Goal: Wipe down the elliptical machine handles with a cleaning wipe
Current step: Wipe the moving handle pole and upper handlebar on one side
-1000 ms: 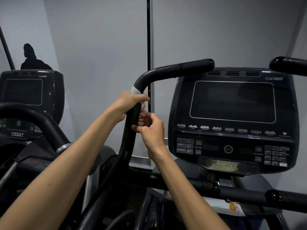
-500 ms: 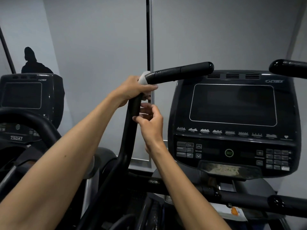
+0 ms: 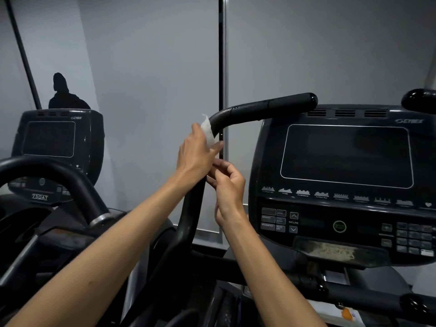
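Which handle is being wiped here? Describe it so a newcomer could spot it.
Start at the big console on the right. Left of its screen, a black handle rises and bends toward it. Unlike the curved bar at far left, it has a white wipe pressed on its bend by the left hand.

Open room is seen left of the black handle [image 3: 259,108], against the bare grey wall [image 3: 146,67], and above its horizontal grip. Passage to the right is closed off by the console [image 3: 346,185], set close beside the upright. The upright itself is occupied by the left hand [image 3: 195,156] and right hand [image 3: 230,190]. Lower left, the way is barred by the neighbouring machine's curved bar [image 3: 59,171].
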